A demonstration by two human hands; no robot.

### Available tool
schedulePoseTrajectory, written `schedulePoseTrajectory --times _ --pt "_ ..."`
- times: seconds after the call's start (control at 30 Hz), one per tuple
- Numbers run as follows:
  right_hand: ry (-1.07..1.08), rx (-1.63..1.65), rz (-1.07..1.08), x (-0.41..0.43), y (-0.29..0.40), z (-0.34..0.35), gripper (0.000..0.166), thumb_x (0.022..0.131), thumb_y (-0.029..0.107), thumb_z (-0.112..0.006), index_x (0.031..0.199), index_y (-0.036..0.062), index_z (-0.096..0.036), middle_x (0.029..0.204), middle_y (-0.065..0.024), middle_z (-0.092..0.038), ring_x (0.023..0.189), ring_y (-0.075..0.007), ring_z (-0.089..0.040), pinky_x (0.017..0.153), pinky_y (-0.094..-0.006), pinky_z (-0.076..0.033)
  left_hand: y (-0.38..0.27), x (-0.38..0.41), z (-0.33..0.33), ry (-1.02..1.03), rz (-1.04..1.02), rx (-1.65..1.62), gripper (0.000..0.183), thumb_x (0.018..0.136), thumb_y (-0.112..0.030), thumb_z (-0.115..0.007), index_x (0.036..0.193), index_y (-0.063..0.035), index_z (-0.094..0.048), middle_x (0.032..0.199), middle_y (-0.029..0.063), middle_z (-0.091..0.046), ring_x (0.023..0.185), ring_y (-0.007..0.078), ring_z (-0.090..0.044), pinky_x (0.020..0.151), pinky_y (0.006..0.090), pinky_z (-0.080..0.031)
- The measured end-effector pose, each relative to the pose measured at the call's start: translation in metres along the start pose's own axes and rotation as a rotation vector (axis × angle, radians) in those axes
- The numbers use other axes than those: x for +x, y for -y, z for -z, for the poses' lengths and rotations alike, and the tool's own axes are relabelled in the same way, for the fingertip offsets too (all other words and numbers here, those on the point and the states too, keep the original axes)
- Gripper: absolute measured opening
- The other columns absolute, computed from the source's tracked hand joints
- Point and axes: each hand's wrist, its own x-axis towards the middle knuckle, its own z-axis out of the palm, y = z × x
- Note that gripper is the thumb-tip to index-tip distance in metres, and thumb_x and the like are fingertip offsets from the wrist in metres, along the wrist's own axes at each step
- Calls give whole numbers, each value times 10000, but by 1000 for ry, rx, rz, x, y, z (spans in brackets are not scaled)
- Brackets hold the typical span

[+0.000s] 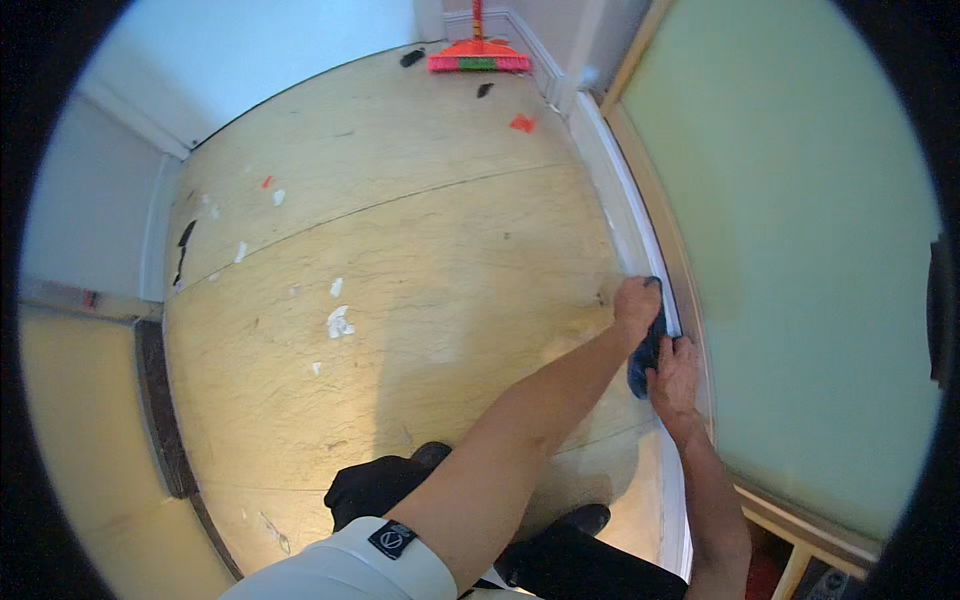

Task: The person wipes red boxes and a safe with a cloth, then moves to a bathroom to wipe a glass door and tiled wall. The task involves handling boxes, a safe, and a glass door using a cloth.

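Observation:
My left hand (637, 306) reaches across to the right and is closed on the upper end of a dark blue cloth (642, 367). Beside and below it, my right hand (676, 379) lies against the cloth's right edge, fingers pointing away from me; whether it grips the cloth is hard to tell. The cloth rests along a white baseboard (634, 195), which runs beneath a wood-edged pale green panel (795, 225).
Scraps of white paper (340, 322), black strips (187, 234) and an orange-red scrap (522, 123) litter the tan floor (450, 247). A red broom (478, 57) stands in the far corner. A white door (285, 45) is at the back left.

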Motion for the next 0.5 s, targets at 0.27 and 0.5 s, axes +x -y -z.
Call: schedulePoseTrajectory --times 0.27,0.5 --pt "117 -109 164 -13 -14 1 197 775 58 -563 969 36 -589 954 -176 -510 940 -359 -517 753 -466 -468 13 -19 -7 -142 -290 333 330 865 -291 -514 849 1 -666 940 276 -635 911 439 -608 822 520 -469" --pt "66 27 99 -84 -40 8 241 737 5 -574 975 32 -608 921 -161 -543 879 -361 -550 729 -460 -485 64 -74 -31 117 -367 559 345 901 -312 -496 837 -12 -653 844 249 -638 863 425 -610 793 504 -468"
